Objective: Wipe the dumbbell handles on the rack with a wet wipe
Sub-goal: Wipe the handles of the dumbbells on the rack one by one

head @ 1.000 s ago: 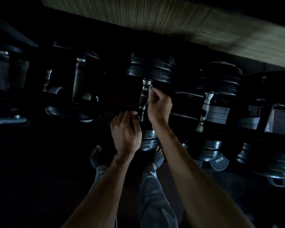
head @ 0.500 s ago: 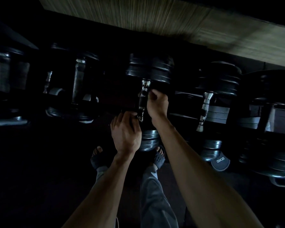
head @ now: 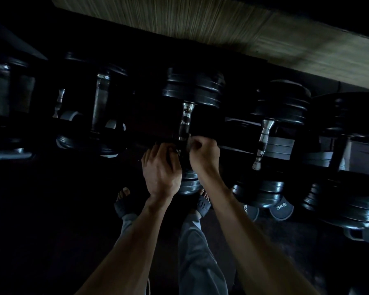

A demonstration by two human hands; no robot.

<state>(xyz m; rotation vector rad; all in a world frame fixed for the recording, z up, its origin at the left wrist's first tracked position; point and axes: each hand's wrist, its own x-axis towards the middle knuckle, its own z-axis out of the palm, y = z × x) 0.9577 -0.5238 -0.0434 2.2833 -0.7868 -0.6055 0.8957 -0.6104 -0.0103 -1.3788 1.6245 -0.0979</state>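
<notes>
Fingers of the right hand (head: 203,153) curl round the near end of the middle dumbbell's chrome handle (head: 185,122), with a pale scrap of wet wipe (head: 188,143) just showing between the curled fingers and the bar. Just left of that grip, the left hand (head: 161,169) has its fingers bent over the same end of the handle, beside the near weight plates (head: 189,184); the dim light hides whether they close on the bar or merely rest against it.

Beyond the grip, the handle runs bare and shiny up to the far stack of black plates (head: 193,86), so the open length of bar lies ahead of the right fingers. To the right of the grip a second dumbbell's chrome handle (head: 263,141) slants between its own plates, a dark gap separating it from the held bar. Left of the grip, well apart, two more dim handles (head: 100,105) stand in the rack.

Below the grip, the person's sandalled feet (head: 124,204) sit on the dark floor, and grey discs marked 5KG (head: 280,209) lie to the lower right. A wood-grain panel edge (head: 222,24) crosses above the far plates.
</notes>
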